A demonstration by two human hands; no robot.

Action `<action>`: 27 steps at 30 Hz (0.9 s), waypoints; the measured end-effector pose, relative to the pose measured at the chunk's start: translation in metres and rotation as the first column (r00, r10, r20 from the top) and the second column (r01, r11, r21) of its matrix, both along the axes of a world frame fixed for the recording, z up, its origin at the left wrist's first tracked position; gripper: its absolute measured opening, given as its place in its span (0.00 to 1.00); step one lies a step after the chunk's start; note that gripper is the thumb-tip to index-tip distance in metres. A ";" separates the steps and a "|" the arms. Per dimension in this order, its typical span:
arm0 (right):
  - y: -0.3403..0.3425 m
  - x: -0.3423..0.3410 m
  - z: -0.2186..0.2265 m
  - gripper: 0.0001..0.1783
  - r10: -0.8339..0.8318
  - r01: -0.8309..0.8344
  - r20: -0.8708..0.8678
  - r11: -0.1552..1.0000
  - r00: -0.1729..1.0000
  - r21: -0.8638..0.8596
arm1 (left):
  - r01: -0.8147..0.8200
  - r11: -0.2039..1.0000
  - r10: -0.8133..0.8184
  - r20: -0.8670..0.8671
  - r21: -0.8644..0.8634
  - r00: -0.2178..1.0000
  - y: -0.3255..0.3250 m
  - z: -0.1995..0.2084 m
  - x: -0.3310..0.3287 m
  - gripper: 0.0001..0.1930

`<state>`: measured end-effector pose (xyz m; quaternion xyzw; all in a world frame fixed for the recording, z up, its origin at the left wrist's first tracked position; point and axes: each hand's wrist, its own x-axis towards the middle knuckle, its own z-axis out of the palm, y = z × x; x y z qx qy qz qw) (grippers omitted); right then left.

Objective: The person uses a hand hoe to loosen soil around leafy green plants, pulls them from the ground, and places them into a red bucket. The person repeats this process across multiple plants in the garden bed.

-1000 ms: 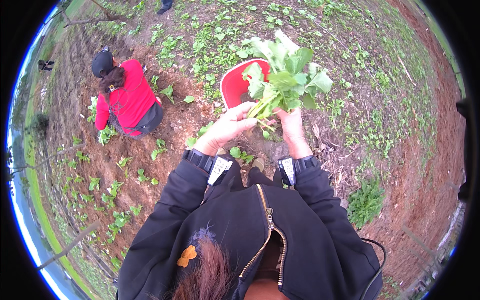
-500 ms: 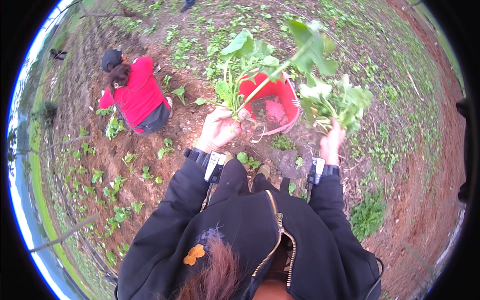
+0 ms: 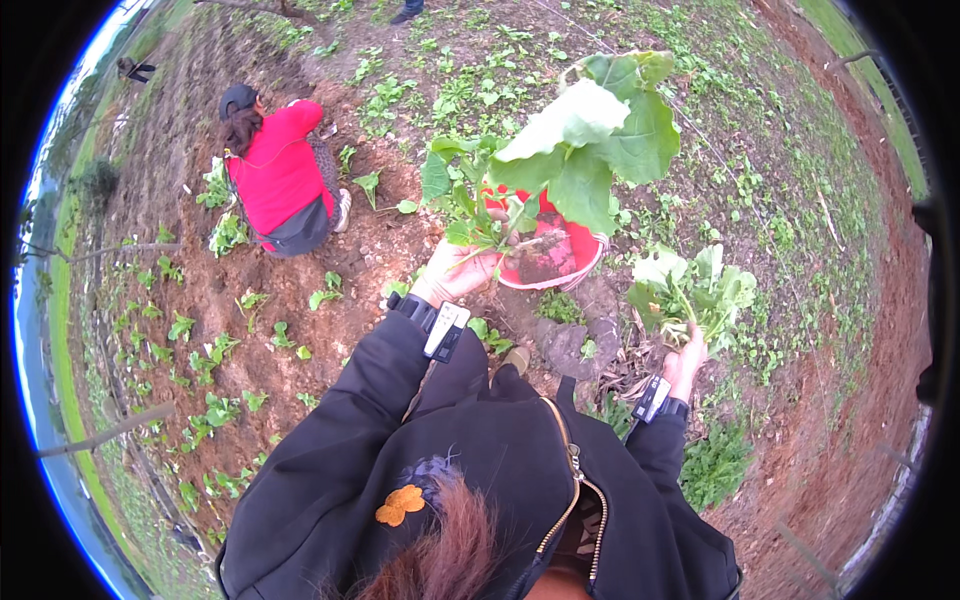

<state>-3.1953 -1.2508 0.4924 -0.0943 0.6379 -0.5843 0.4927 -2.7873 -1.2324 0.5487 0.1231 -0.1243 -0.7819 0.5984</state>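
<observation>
My left hand [image 3: 460, 272] is closed around the base of a leafy plant [image 3: 480, 200], in front of the red bucket. One long stem of it leans right and ends in very large pale-green leaves [image 3: 595, 145] that cover part of the bucket. The root end is hard to make out against the bucket. In my right hand [image 3: 687, 358], held lower and out to the right, a bunch of leafy greens [image 3: 700, 298] is gripped by its stems, leaves up. The red bucket [image 3: 594, 262] stands on the soil beyond my feet, with soil-coloured matter inside.
A co-worker in a red top [image 3: 280, 165] crouches at the left among rows of young plants [image 3: 220, 410]. Another person's leg [image 3: 408, 12] shows at the far edge. Dark stones [image 3: 575, 345] and a feathery green plant [image 3: 715, 468] lie near my right side.
My right hand has moved down and to the right with its bunch. My left hand has shifted slightly, and the large leaves have swung lower over the bucket. The co-worker's arm has reached out.
</observation>
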 end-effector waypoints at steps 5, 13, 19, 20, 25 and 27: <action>0.003 -0.007 -0.004 0.15 0.098 -0.097 -0.030 0.995 0.995 0.019 | 0.085 0.996 -0.088 0.095 0.037 0.992 -0.004 -0.003 -0.019 0.20; 0.001 0.021 0.007 0.12 0.300 -0.287 0.074 0.947 0.951 -0.146 | 0.262 0.953 -0.260 -0.033 0.150 0.965 0.004 -0.020 -0.058 0.29; 0.002 0.057 0.018 0.13 0.515 -0.474 0.113 0.840 0.850 -0.264 | 0.278 0.927 -0.301 0.055 0.250 0.952 0.016 -0.032 -0.070 0.32; 0.002 0.064 0.019 0.14 0.538 -0.497 0.117 0.827 0.835 -0.262 | 0.274 0.928 -0.298 0.060 0.253 0.953 0.018 -0.032 -0.071 0.32; 0.002 0.078 0.022 0.17 0.551 -0.499 0.163 0.823 0.819 -0.271 | 0.215 0.943 -0.266 0.187 0.255 0.946 0.023 -0.030 -0.069 0.32; 0.003 0.069 0.022 0.15 0.532 -0.454 0.183 0.824 0.827 -0.340 | 0.164 0.945 -0.234 0.234 0.283 0.944 0.023 -0.031 -0.065 0.31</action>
